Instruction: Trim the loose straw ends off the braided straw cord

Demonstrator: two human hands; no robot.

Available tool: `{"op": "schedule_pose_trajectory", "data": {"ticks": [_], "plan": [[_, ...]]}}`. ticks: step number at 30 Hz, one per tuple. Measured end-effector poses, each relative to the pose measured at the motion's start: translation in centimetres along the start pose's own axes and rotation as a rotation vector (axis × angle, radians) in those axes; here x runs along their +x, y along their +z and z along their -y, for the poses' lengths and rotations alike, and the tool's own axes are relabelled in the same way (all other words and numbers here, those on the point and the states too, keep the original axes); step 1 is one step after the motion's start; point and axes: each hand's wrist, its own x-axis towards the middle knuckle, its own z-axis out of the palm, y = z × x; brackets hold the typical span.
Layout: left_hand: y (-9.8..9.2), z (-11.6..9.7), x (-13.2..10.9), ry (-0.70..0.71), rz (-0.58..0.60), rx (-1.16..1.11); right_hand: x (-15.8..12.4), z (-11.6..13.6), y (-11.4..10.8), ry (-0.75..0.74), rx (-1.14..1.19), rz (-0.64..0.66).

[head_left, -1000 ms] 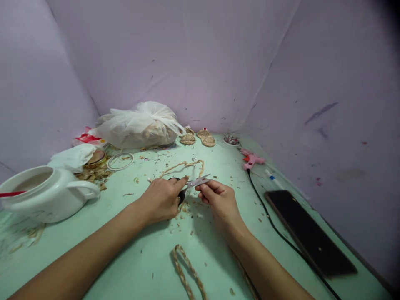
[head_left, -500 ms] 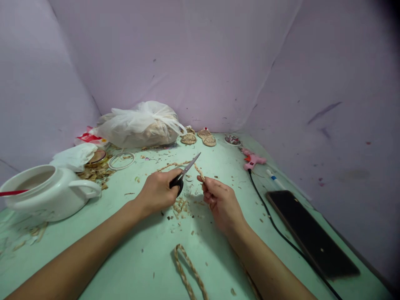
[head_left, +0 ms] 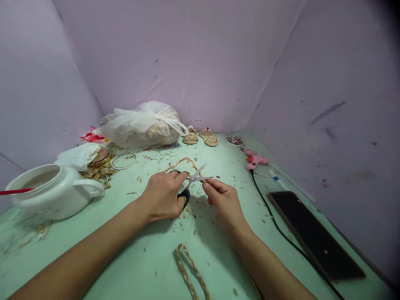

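Observation:
My left hand (head_left: 165, 193) grips black-handled scissors (head_left: 194, 178) by the finger loops. Their blades are spread apart and point right, close to the fingertips of my right hand (head_left: 223, 198). Between thumb and fingers my right hand pinches a braided straw cord (head_left: 184, 159), which arches away behind the scissors towards the left. The cord passes by the blades; whether they touch it I cannot tell. Another length of braided cord (head_left: 187, 266) lies looped on the green table (head_left: 134, 258) at the near edge.
A white pot (head_left: 56, 200) stands at left, near straw scraps and a white ring (head_left: 124, 160). Behind are a plastic bag (head_left: 143, 125) and small woven slippers (head_left: 208, 137). At right lie a pink glue gun (head_left: 256, 159) with a black cable, a marker (head_left: 278, 180) and a phone (head_left: 315, 233).
The scissors have opened and turned from pointing up to pointing right towards the cord. My right hand has rotated slightly, still pinching the cord.

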Motion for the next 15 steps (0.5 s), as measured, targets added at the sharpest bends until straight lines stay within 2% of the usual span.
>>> {"op": "schedule_pose_trajectory", "data": {"ticks": [7, 15], "plan": [[0.5, 0.2, 0.1, 0.072, 0.013, 0.134, -0.1, 0.7, 0.0, -0.037, -0.115, -0.014], [0.4, 0.5, 0.1, 0.076, 0.116, 0.07, -0.4, 1.4, 0.0, -0.068, -0.159, -0.021]]}}
